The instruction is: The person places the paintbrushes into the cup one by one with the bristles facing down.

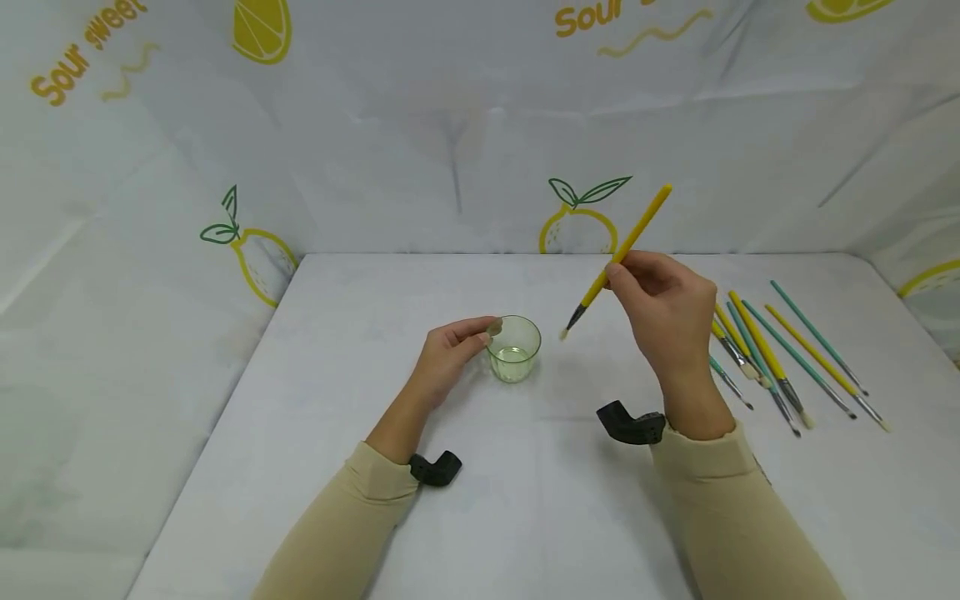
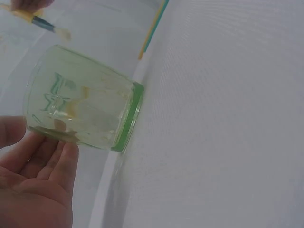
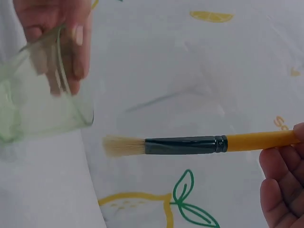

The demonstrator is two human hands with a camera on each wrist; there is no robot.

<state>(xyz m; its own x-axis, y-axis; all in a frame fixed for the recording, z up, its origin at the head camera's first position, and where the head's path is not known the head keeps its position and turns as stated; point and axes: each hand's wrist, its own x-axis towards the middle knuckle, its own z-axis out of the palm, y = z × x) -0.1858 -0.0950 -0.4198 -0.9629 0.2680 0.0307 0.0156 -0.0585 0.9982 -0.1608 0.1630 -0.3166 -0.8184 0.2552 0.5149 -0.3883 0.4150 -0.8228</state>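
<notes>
A clear greenish glass cup (image 1: 514,354) stands upright on the white table. My left hand (image 1: 448,354) pinches its rim on the left side, thumb outside and fingers at the wall, as the left wrist view shows. In my right hand (image 1: 667,312) is a paintbrush (image 1: 630,237) with a yellow handle, held between thumb and fingers. Its pale bristles (image 3: 124,146) point down and left, in the air to the right of the cup and apart from it. The dark ferrule (image 3: 185,145) shows plainly in the right wrist view.
Several paintbrushes (image 1: 795,358) with yellow and teal handles lie on the right of the white-covered table (image 1: 525,500), beyond my right wrist. A white cloth backdrop (image 1: 420,167) with lemon prints hangs behind the table. Each wrist wears a black camera mount (image 1: 632,423).
</notes>
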